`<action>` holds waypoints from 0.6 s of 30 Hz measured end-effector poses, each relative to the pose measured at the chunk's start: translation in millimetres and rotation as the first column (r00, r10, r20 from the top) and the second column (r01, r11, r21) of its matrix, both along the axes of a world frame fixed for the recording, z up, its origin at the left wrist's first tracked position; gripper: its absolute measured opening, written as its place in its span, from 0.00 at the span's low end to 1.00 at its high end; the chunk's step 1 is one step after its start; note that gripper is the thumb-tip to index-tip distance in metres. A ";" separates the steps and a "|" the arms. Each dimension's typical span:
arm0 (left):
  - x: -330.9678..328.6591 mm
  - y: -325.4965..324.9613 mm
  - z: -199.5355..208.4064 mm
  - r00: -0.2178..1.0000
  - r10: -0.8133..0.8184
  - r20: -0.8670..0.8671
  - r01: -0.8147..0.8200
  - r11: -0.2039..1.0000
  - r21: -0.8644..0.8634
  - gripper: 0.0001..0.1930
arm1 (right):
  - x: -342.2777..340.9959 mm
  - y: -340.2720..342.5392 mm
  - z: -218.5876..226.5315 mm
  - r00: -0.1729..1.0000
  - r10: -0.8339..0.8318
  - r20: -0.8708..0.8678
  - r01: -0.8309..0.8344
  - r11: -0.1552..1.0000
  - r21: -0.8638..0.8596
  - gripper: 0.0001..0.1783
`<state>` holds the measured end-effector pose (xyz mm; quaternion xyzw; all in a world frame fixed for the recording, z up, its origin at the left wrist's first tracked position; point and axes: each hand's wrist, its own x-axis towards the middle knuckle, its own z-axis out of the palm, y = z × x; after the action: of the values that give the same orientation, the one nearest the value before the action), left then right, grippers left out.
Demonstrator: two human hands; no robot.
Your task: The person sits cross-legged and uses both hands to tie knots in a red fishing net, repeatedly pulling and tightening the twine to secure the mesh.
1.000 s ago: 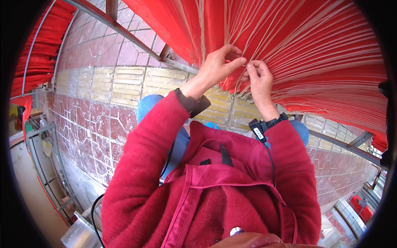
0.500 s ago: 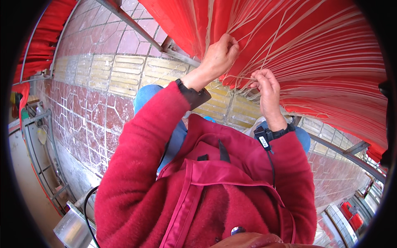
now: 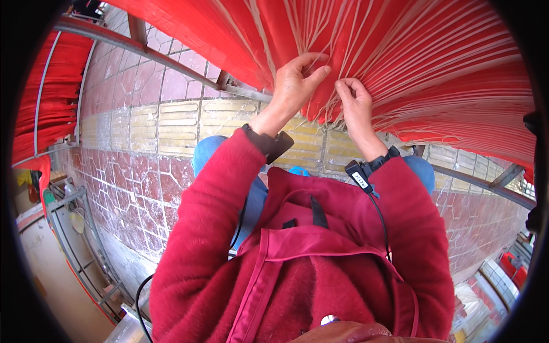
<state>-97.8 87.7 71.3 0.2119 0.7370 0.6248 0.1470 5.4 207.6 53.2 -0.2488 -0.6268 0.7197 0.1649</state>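
Many thin pale strands (image 3: pixel 434 74) fan out over a large red cloth (image 3: pixel 189 26), drawn together in a tangle of loose ends at its lower edge. My left hand (image 3: pixel 294 86) is at the left of this bundle, its thumb and forefinger apart with a gap between them. Close by on the right, my right hand (image 3: pixel 355 106) has thumb and fingertips pinched together on what looks like a pale strand. Both hands are over the lower part of the red cloth, and their fingertips do not touch each other.
A metal rail (image 3: pixel 166 60) runs along the cloth's left side, and another bar (image 3: pixel 480 183) crosses at right. Tiled paving (image 3: pixel 126 171) with a yellow ribbed strip (image 3: pixel 229 114) lies below. Red cloth on a frame (image 3: pixel 57 97) stands at far left, above a metal rack (image 3: pixel 86 228).
My left hand has gone from closed fingers to a spread thumb and forefinger. My right hand has moved up and left, nearer to it; the strand stretched between the hands no longer shows.
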 end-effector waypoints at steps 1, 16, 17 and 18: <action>1.0 2.5 -1.7 0.999 -0.011 0.048 0.010 1.000 0.024 0.14 | -1.5 0.6 -0.5 1.000 -0.024 -0.004 0.024 1.000 0.001 0.07; 4.9 6.5 6.1 1.000 0.023 0.001 -0.023 1.000 -0.019 0.09 | -25.8 -6.5 -0.5 0.979 -0.185 -0.083 0.105 0.813 -0.572 0.09; 4.0 6.2 6.9 0.999 0.028 -0.017 -0.029 1.000 -0.008 0.09 | -26.1 -6.5 -0.7 0.976 -0.192 -0.098 0.103 0.815 -0.570 0.08; 3.3 6.6 7.3 0.998 0.038 -0.050 -0.037 0.999 0.011 0.09 | -26.1 -6.1 -1.0 0.973 -0.195 -0.125 0.091 0.818 -0.569 0.08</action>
<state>-94.5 94.3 78.6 0.2145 0.7412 0.6255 0.1156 -20.6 201.5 52.2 -0.2676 -0.3511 0.8761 0.1936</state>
